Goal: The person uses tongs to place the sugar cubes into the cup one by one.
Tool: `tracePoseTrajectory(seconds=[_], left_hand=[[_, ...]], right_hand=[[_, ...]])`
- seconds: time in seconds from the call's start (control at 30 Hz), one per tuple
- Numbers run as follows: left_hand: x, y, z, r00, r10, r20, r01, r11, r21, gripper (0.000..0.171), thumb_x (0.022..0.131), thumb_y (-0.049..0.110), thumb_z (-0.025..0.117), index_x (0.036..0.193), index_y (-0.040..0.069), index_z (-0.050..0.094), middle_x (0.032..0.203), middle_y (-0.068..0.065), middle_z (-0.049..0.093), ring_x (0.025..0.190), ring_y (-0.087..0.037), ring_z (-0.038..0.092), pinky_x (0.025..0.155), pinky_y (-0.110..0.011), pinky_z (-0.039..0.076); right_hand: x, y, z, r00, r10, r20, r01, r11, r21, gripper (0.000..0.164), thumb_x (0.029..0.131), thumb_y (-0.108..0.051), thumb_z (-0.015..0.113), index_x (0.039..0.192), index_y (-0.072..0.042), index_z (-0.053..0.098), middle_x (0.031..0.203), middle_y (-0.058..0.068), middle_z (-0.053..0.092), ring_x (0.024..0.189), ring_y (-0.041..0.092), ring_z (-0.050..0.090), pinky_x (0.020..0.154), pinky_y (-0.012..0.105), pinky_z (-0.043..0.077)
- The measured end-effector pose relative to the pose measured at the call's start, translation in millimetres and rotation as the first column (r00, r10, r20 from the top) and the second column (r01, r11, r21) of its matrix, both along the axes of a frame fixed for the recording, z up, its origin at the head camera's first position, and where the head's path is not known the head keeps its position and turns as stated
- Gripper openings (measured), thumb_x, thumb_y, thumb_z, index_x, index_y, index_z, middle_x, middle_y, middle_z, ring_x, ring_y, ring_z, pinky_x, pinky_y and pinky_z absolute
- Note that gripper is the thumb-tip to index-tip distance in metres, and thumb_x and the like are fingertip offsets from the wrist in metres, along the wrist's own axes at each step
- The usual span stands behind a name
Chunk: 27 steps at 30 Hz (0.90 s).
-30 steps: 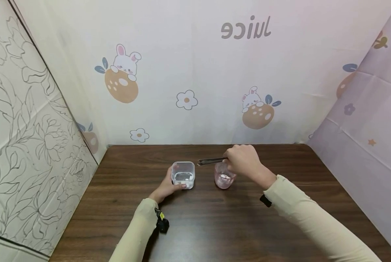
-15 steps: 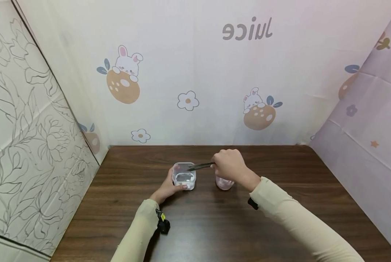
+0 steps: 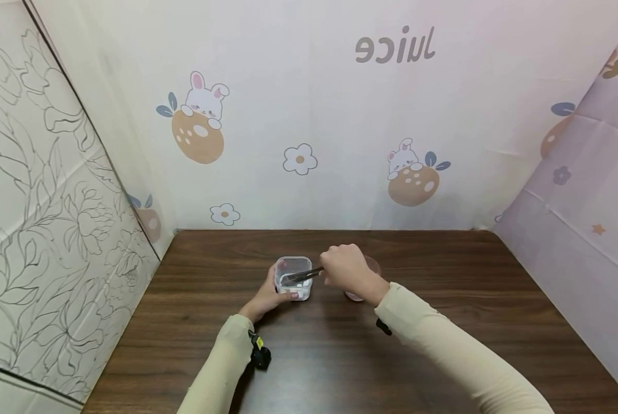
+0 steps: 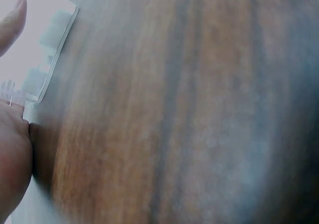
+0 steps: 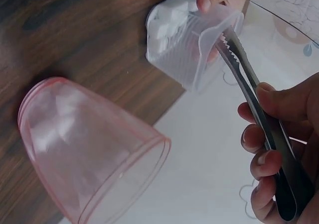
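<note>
Gripping tongs (image 3: 302, 275) in right hand (image 3: 343, 270), tips inside clear tub (image 3: 293, 278) on worktop (image 3: 443, 322); left hand (image 3: 269, 297) holds tub. Prob. pinch one white piece gently, w/ tub steady.

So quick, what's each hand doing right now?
Left hand: grips the clear square plastic container.
Right hand: holds dark metal tongs, tips at the container's rim beside the pink plastic cup.
</note>
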State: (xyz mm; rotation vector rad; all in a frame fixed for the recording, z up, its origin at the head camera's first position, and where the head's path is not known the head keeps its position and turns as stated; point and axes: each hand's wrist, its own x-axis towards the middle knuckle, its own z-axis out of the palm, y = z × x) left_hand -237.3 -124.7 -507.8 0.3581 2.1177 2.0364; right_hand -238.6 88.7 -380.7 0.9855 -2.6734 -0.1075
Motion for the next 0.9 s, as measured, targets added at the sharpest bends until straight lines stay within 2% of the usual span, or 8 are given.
tracePoseTrajectory(seconds=[0.27,0.43,0.53,0.77,0.9], left_hand=[[0.3,-0.3,1.6,1.0,0.013,0.0,-0.013,1.0,-0.021,0.094,0.076,-0.005,0.075,0.148,0.0,0.015,0.148,-0.025,0.028,0.131,-0.035,0.03,0.107,-0.046,0.021],[-1.4,0.0,0.5,1.0,0.005,0.01,-0.005,1.0,-0.022,0.096,0.076,-0.005,0.075,0.148,0.0,0.012,0.149,-0.024,0.026,0.132,-0.034,0.03,0.107,-0.044,0.021],[-2.4,0.0,-1.4,1.0,0.006,-0.006,-0.006,1.0,-0.027,0.096,0.075,-0.005,0.076,0.148,-0.001,0.013,0.148,-0.025,0.028,0.13,-0.035,0.032,0.106,-0.044,0.022],[-14.5,-1.5,-24.7,1.0,0.021,0.01,-0.021,1.0,-0.02,0.1,0.075,-0.002,0.078,0.15,0.005,0.012,0.149,-0.023,0.027,0.13,-0.036,0.033,0.107,-0.047,0.021],[-14.9,-1.4,-27.2,1.0,0.03,0.009,-0.029,0.998,-0.058,0.101,0.075,0.005,0.08,0.15,0.008,0.013,0.148,-0.02,0.029,0.13,-0.034,0.034,0.107,-0.048,0.022]], right_hand=[[-4.5,-12.9,-7.5,1.0,0.012,-0.003,-0.012,0.999,0.032,0.027,0.069,-0.019,0.076,0.054,-0.019,0.053,0.052,-0.003,0.05,0.044,0.014,0.042,0.039,0.035,0.039],[-5.3,-20.0,-9.5,1.0,0.017,-0.005,-0.017,0.998,0.058,0.031,0.071,-0.026,0.078,0.055,-0.019,0.053,0.052,-0.003,0.051,0.043,0.014,0.044,0.04,0.035,0.041],[-5.3,-23.5,-10.1,1.0,0.011,-0.008,-0.011,0.997,0.081,0.032,0.072,-0.029,0.079,0.054,-0.019,0.054,0.052,-0.003,0.051,0.043,0.014,0.045,0.041,0.035,0.042],[-4.1,-28.9,-11.5,1.0,0.015,-0.017,-0.013,0.994,0.112,0.032,0.071,-0.028,0.079,0.054,-0.019,0.053,0.053,-0.004,0.052,0.044,0.013,0.045,0.043,0.034,0.042],[-2.0,-29.9,-12.3,0.998,0.035,-0.042,-0.03,0.993,0.117,0.033,0.07,-0.026,0.079,0.053,-0.018,0.052,0.051,-0.004,0.049,0.043,0.011,0.041,0.041,0.032,0.04]])
